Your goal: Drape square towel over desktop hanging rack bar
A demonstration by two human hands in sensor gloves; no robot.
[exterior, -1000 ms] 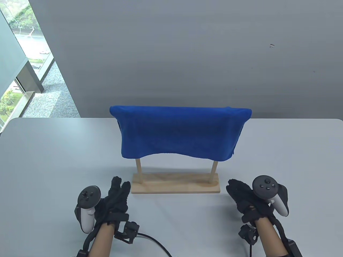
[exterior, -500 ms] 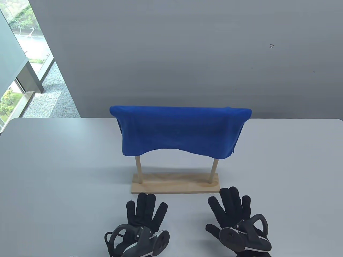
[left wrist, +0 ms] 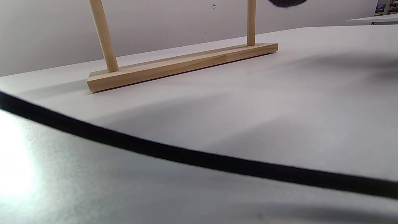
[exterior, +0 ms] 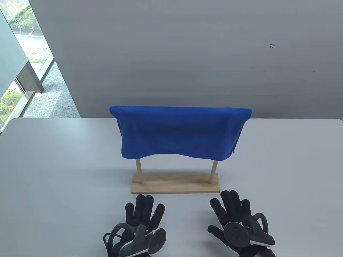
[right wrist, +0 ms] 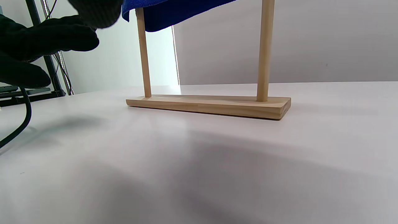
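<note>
A blue square towel (exterior: 178, 132) hangs draped over the top bar of a wooden rack (exterior: 175, 183), covering the bar and hanging down the near side; its lower edge shows in the right wrist view (right wrist: 174, 12). The rack's base and two posts show in the left wrist view (left wrist: 174, 65) and the right wrist view (right wrist: 211, 104). My left hand (exterior: 143, 211) lies flat, palm down, fingers spread, on the table just in front of the rack base. My right hand (exterior: 231, 207) lies flat the same way to the right. Both hold nothing.
The white table (exterior: 53, 166) spreads wide to both sides of the rack. A grey wall stands behind the table's far edge, a window at the far left. A black cable (left wrist: 199, 158) crosses the left wrist view.
Both hands have turned palm down and moved inward to the table in front of the rack base. Since half a second ago they barely shifted. The towel's hem swayed slightly.
</note>
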